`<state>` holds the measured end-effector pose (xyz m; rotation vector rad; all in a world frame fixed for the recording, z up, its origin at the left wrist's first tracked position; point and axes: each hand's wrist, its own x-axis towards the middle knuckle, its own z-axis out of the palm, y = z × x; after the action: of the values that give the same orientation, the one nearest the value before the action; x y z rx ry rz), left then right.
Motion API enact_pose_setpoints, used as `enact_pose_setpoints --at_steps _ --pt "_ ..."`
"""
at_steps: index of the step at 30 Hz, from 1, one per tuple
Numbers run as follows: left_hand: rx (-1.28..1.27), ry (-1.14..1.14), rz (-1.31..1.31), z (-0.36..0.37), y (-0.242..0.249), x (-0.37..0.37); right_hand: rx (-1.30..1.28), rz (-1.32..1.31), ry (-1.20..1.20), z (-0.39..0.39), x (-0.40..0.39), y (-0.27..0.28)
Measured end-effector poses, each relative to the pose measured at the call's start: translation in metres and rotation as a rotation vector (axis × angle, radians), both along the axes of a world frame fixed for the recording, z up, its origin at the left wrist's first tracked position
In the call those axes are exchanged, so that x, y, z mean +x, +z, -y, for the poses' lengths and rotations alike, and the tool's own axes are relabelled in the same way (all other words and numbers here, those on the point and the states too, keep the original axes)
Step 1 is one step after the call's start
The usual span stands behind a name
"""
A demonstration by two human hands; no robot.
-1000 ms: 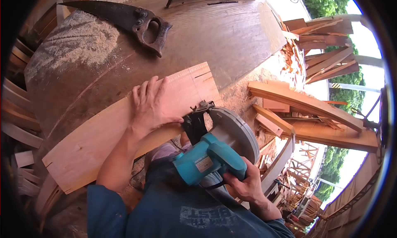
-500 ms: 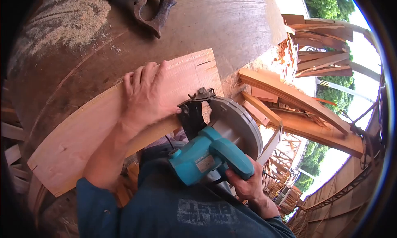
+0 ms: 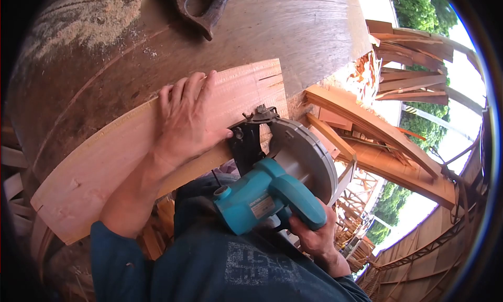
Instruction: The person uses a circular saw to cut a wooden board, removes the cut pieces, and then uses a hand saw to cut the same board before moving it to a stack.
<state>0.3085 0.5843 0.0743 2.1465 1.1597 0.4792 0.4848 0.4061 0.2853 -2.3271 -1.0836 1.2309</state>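
Two hands: left (image 3: 186, 121) flat on plank (image 3: 105, 165), right (image 3: 314, 234) apparently gripping saw (image 3: 270, 194).

Open-air carpentry yard, sawdusty workbench (image 3: 293, 34), handsaw (image 3: 201, 6), stacked timber (image 3: 414, 66)

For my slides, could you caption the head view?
Left hand steadies board; right hand grips circular saw.

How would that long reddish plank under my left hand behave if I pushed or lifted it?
The plank looks thick and solid, so probably stiff and fairly heavy. It overhangs the table edge, so it might tip without the left hand pressing it. Its rough sawn face likely grips rather than slides.
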Motion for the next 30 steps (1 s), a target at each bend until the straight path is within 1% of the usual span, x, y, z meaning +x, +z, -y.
enact_pose_setpoints --at_steps 6,9,12,24,30 --pt "-0.022 -0.010 0.011 -0.0016 0.0019 -0.0016 0.012 -0.018 -0.012 0.0030 0.0026 -0.0031" --pt "0.029 -0.004 0.037 -0.0005 0.0018 -0.0015 0.010 0.009 -0.015 0.0028 0.0011 -0.0030" --pt "-0.027 -0.004 0.011 -0.0011 0.0023 -0.0016 -0.001 0.018 -0.017 0.0008 -0.0008 -0.0017" --pt "-0.070 -0.010 0.017 -0.0025 0.0049 -0.0022 0.044 -0.006 -0.009 0.0003 -0.0008 -0.0042" --pt "-0.062 -0.007 0.041 -0.0020 0.0022 -0.0030 0.024 0.011 -0.013 -0.0043 -0.0025 -0.0023"
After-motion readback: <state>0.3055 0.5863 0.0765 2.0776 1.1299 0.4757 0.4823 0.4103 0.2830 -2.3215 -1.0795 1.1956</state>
